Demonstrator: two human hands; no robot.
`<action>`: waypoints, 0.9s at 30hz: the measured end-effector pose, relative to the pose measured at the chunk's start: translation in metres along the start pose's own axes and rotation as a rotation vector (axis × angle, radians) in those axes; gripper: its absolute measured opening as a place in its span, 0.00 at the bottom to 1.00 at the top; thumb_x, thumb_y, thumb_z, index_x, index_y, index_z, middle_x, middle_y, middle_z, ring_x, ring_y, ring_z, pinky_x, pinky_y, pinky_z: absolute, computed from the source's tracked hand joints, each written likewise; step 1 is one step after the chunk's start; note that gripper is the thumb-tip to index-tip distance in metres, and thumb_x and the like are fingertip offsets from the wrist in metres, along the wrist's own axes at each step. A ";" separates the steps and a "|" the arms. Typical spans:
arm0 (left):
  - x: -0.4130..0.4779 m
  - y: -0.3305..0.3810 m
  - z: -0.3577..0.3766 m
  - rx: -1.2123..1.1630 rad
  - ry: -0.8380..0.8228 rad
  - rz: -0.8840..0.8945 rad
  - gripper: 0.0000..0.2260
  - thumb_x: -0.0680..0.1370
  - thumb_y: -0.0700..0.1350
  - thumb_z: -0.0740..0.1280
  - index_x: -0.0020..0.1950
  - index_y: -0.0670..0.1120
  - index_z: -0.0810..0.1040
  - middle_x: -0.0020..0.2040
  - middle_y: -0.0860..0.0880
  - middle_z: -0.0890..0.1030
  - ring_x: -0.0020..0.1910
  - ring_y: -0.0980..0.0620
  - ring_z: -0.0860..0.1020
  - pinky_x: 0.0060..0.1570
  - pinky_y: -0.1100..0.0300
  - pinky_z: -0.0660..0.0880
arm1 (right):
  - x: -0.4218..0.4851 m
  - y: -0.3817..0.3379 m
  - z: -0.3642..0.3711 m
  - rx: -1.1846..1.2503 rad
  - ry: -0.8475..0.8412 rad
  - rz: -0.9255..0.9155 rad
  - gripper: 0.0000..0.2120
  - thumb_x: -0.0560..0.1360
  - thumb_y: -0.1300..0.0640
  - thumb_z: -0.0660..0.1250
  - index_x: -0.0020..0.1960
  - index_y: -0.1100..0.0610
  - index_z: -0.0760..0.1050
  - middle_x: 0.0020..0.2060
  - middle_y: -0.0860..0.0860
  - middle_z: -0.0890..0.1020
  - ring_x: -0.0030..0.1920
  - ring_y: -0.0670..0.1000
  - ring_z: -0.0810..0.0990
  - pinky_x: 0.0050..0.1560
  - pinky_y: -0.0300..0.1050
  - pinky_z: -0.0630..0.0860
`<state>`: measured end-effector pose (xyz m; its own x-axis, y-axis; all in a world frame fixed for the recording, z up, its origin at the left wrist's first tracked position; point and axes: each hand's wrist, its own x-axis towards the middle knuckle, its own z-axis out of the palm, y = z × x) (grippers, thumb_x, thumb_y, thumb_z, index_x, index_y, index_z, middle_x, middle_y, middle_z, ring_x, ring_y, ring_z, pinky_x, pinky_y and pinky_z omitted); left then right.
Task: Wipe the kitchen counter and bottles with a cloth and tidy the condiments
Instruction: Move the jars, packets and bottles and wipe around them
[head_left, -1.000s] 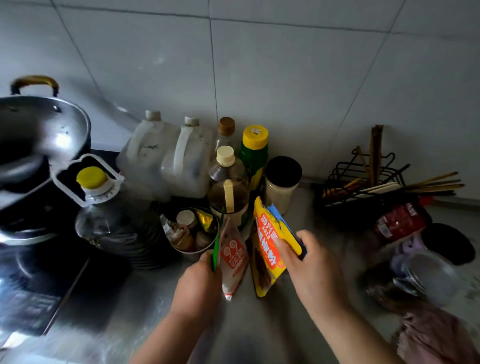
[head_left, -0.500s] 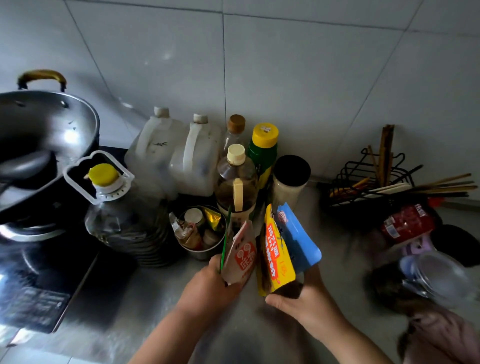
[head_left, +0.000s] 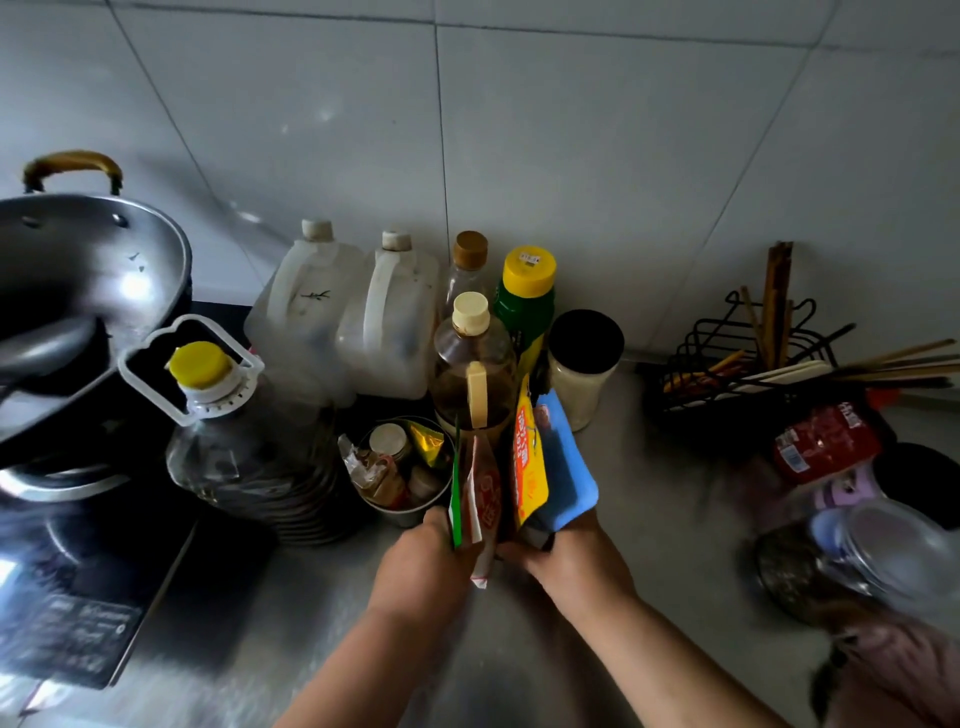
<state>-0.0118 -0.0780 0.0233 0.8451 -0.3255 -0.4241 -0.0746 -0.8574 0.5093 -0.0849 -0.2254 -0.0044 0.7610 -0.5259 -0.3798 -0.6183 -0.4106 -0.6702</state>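
Head view shows me the left hand (head_left: 421, 566) pinching the red-and-white packet (head_left: 485, 499), the right hand (head_left: 571, 564) now gripping the yellow packet (head_left: 530, 462) at its bottom, both bunched upright beside the steel cup (head_left: 402, 513), nearly tidy.

Condiment packets, three: red-and-white sachet (head_left: 482, 501), yellow pouch (head_left: 530, 467), blue pouch (head_left: 567, 470). Upright, bunched side by side, held over the bench (head_left: 467, 654).
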 end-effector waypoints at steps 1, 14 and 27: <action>0.002 0.000 0.001 0.001 0.001 0.003 0.15 0.75 0.55 0.64 0.56 0.48 0.72 0.50 0.46 0.83 0.51 0.43 0.80 0.47 0.54 0.76 | 0.001 0.001 -0.002 -0.047 -0.033 0.013 0.16 0.66 0.43 0.75 0.48 0.51 0.78 0.42 0.44 0.78 0.44 0.45 0.79 0.33 0.25 0.68; 0.010 0.005 0.002 -0.063 -0.014 0.000 0.19 0.70 0.58 0.68 0.56 0.48 0.74 0.52 0.48 0.82 0.53 0.43 0.79 0.46 0.56 0.76 | 0.003 0.004 0.004 -0.125 0.072 0.032 0.27 0.69 0.39 0.72 0.62 0.53 0.72 0.43 0.44 0.76 0.47 0.49 0.79 0.40 0.35 0.68; 0.007 -0.005 -0.006 0.053 -0.059 0.036 0.31 0.58 0.72 0.65 0.52 0.52 0.77 0.48 0.51 0.83 0.48 0.48 0.80 0.44 0.56 0.78 | -0.001 0.009 0.022 -0.073 0.072 0.002 0.33 0.71 0.40 0.70 0.68 0.56 0.65 0.54 0.52 0.80 0.52 0.54 0.81 0.48 0.45 0.76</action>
<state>-0.0023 -0.0734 0.0222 0.8086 -0.3780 -0.4508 -0.1337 -0.8643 0.4850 -0.0868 -0.2126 -0.0245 0.7455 -0.5777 -0.3323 -0.6341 -0.4613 -0.6206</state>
